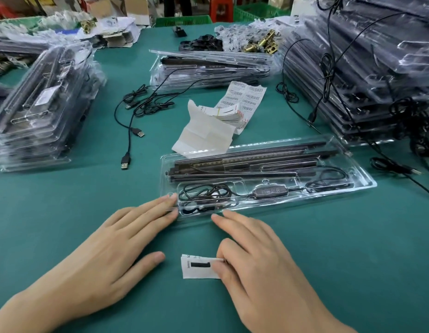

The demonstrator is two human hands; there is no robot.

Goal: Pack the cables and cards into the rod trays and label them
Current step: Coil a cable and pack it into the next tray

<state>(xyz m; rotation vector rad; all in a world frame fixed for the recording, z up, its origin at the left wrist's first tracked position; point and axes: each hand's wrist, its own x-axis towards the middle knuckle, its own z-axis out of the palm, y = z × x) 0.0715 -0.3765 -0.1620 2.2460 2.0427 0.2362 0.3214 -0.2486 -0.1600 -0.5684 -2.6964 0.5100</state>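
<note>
1. Tray of clear plastic lies right of centre in the frame on the green table, with its long side running left to right. Dark rods fill its far part, and a coiled black cable with an inline controller sits in the near pocket.
2. Left hand, lower left: flat, palm down, fingers straight and close together. Their tips touch the tray's left end, the thumb is spread out over the table, and the hand holds nothing.
3. Right hand, lower right: palm down. The thumb and bent forefinger pinch the right end of a small white label that lies on the table at bottom centre, near the tray. The other fingers reach out straight to the tray's near edge.
4. On the table: stacks of filled trays at the left, upper centre and right. Loose USB cables lie left of centre. Barcode sheets and white backing paper lie just beyond the tray. Brass parts lie at the top.
5. Beyond the table, along the top edge: green crates, a red stool and cardboard boxes.
</note>
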